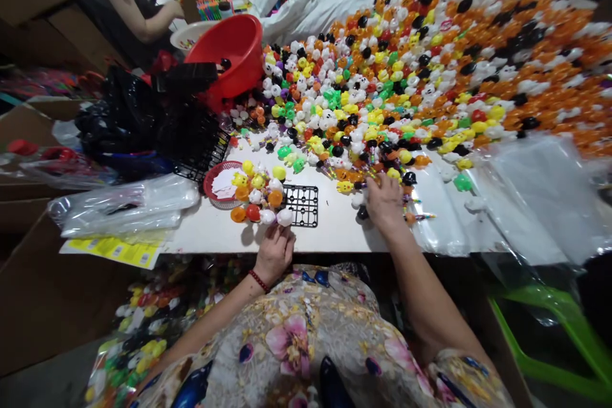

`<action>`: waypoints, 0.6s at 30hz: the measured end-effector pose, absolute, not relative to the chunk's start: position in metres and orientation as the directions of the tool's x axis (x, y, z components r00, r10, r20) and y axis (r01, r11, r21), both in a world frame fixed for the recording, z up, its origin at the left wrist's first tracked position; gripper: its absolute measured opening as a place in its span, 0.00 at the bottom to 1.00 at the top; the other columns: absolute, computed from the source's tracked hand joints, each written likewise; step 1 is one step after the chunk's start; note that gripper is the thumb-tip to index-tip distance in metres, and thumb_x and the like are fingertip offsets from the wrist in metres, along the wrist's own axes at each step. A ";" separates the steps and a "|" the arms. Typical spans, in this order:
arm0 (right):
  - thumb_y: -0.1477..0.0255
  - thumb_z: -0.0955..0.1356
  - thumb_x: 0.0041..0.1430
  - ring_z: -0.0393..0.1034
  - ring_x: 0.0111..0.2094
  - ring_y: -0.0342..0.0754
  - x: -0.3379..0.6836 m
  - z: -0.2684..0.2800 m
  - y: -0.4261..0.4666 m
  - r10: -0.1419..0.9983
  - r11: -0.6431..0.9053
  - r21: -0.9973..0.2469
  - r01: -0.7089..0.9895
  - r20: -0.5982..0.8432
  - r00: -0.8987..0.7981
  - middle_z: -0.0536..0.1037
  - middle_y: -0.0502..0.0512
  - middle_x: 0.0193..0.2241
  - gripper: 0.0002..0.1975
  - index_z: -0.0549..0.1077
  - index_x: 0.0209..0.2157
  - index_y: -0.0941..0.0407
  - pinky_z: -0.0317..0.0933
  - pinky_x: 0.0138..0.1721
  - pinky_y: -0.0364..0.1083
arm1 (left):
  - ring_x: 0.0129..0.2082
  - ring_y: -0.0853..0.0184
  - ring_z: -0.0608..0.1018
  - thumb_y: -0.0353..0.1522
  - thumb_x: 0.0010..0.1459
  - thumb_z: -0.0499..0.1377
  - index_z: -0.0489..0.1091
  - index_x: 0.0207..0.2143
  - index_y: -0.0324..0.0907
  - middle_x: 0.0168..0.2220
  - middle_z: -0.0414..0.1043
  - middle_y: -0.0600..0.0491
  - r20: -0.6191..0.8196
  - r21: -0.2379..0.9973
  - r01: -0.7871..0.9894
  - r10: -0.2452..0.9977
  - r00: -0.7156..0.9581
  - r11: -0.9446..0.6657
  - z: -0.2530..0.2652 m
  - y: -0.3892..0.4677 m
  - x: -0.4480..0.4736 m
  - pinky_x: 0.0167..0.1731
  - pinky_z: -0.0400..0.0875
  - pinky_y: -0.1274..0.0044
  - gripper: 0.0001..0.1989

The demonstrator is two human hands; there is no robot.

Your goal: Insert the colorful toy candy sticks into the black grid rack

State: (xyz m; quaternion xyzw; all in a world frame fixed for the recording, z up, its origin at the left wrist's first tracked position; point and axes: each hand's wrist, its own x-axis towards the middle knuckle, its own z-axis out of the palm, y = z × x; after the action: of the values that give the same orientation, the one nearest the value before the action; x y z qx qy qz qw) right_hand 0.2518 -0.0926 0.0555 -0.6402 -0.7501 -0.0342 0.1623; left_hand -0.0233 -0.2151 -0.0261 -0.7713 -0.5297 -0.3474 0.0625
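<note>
My left hand (276,252) is at the table's front edge, fingers curled beneath a white figure head (285,217); what they grip is hidden. A cluster of figure heads (258,194) in yellow, orange, white and red stands over the left part of a black grid rack (303,206). The rack's right squares show no sticks. To the right, my right hand (385,201) reaches palm down to the near edge of the pile, fingers bent onto thin striped sticks with figure heads. One yellow-headed stick (345,187) runs to its fingertips. Another multicoloured stick (424,217) lies beside the wrist.
A large pile of figure heads (411,83) covers the back and right. A red basin (234,54), a red basket (210,185) with white slips, black racks (203,146) and clear bags (129,204) are at left. More plastic bags (540,191) lie right. A person (138,19) works behind.
</note>
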 end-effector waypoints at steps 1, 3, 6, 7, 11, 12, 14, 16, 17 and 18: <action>0.79 0.64 0.57 0.62 0.50 0.64 0.260 0.058 -0.089 0.953 0.154 -0.091 0.984 0.277 -0.123 0.71 0.71 0.52 0.19 0.75 0.50 0.60 0.57 0.48 0.60 | 0.49 0.55 0.77 0.28 0.64 0.54 0.67 0.56 0.37 0.46 0.77 0.40 0.619 0.279 0.854 0.763 0.189 -0.439 -0.021 -0.215 -0.024 0.50 0.74 0.62 0.18; 0.79 0.63 0.57 0.62 0.48 0.63 0.268 0.063 -0.084 0.956 0.167 -0.011 0.986 0.246 -0.159 0.71 0.71 0.50 0.18 0.76 0.48 0.60 0.57 0.46 0.57 | 0.44 0.59 0.79 0.27 0.64 0.54 0.70 0.51 0.39 0.43 0.78 0.43 0.655 0.296 0.835 0.735 0.177 -0.464 -0.007 -0.218 -0.026 0.45 0.76 0.67 0.14; 0.78 0.62 0.59 0.64 0.44 0.60 0.266 0.069 -0.087 0.948 0.241 -0.036 0.970 0.222 -0.227 0.73 0.69 0.43 0.14 0.76 0.42 0.60 0.57 0.43 0.54 | 0.38 0.64 0.79 0.24 0.62 0.56 0.71 0.45 0.40 0.37 0.78 0.47 0.713 0.312 0.784 0.677 0.180 -0.536 0.022 -0.227 -0.033 0.39 0.77 0.72 0.10; 0.77 0.61 0.60 0.65 0.42 0.59 0.262 0.071 -0.090 0.941 0.278 -0.086 0.957 0.223 -0.253 0.74 0.67 0.40 0.13 0.76 0.41 0.60 0.58 0.42 0.53 | 0.38 0.64 0.79 0.24 0.61 0.56 0.71 0.46 0.40 0.37 0.77 0.47 0.733 0.309 0.770 0.656 0.182 -0.559 0.033 -0.230 -0.037 0.39 0.76 0.72 0.11; 0.76 0.61 0.65 0.68 0.38 0.52 0.228 0.079 -0.105 0.872 0.483 -0.407 0.775 0.303 -0.384 0.74 0.59 0.36 0.12 0.75 0.41 0.57 0.63 0.41 0.48 | 0.45 0.61 0.78 0.24 0.60 0.57 0.67 0.55 0.42 0.44 0.76 0.44 0.767 0.250 0.788 0.612 0.195 -0.563 0.077 -0.231 -0.053 0.43 0.76 0.69 0.21; 0.75 0.61 0.65 0.69 0.38 0.50 0.216 0.081 -0.108 0.850 0.526 -0.476 0.705 0.335 -0.408 0.74 0.58 0.38 0.11 0.75 0.41 0.56 0.64 0.41 0.47 | 0.47 0.60 0.77 0.24 0.60 0.57 0.66 0.57 0.42 0.46 0.75 0.43 0.760 0.225 0.794 0.612 0.220 -0.565 0.086 -0.227 -0.056 0.45 0.75 0.67 0.23; 0.75 0.63 0.65 0.70 0.39 0.49 0.192 0.085 -0.111 0.814 0.580 -0.567 0.585 0.373 -0.445 0.74 0.57 0.39 0.09 0.75 0.40 0.55 0.65 0.42 0.46 | 0.51 0.58 0.75 0.24 0.61 0.57 0.64 0.60 0.42 0.49 0.74 0.42 0.726 0.186 0.791 0.624 0.290 -0.583 0.102 -0.215 -0.061 0.49 0.73 0.64 0.24; 0.77 0.64 0.64 0.71 0.38 0.47 0.169 0.089 -0.111 0.792 0.601 -0.611 0.516 0.369 -0.486 0.75 0.56 0.38 0.08 0.75 0.38 0.55 0.65 0.42 0.45 | 0.52 0.58 0.74 0.25 0.62 0.56 0.63 0.60 0.43 0.51 0.73 0.42 0.672 0.166 0.778 0.647 0.361 -0.606 0.111 -0.201 -0.062 0.51 0.72 0.63 0.24; 0.78 0.64 0.64 0.71 0.38 0.47 0.159 0.091 -0.111 0.785 0.604 -0.621 0.500 0.355 -0.508 0.75 0.56 0.37 0.08 0.75 0.38 0.55 0.64 0.41 0.44 | 0.52 0.58 0.74 0.26 0.63 0.56 0.63 0.60 0.43 0.51 0.73 0.42 0.643 0.161 0.773 0.660 0.390 -0.614 0.114 -0.194 -0.062 0.52 0.72 0.63 0.23; 0.79 0.65 0.63 0.71 0.37 0.46 0.150 0.093 -0.111 0.781 0.603 -0.626 0.495 0.335 -0.527 0.75 0.55 0.36 0.07 0.75 0.38 0.56 0.64 0.41 0.44 | 0.51 0.58 0.74 0.27 0.63 0.55 0.63 0.60 0.42 0.51 0.73 0.42 0.616 0.157 0.769 0.670 0.414 -0.619 0.115 -0.189 -0.062 0.52 0.72 0.63 0.22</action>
State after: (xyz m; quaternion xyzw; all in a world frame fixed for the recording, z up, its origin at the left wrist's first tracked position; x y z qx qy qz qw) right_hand 0.1499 -0.1107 0.0933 -0.3789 -0.8418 0.2345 0.3046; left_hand -0.0620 -0.1887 0.1150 -0.8375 -0.4298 -0.3290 0.0752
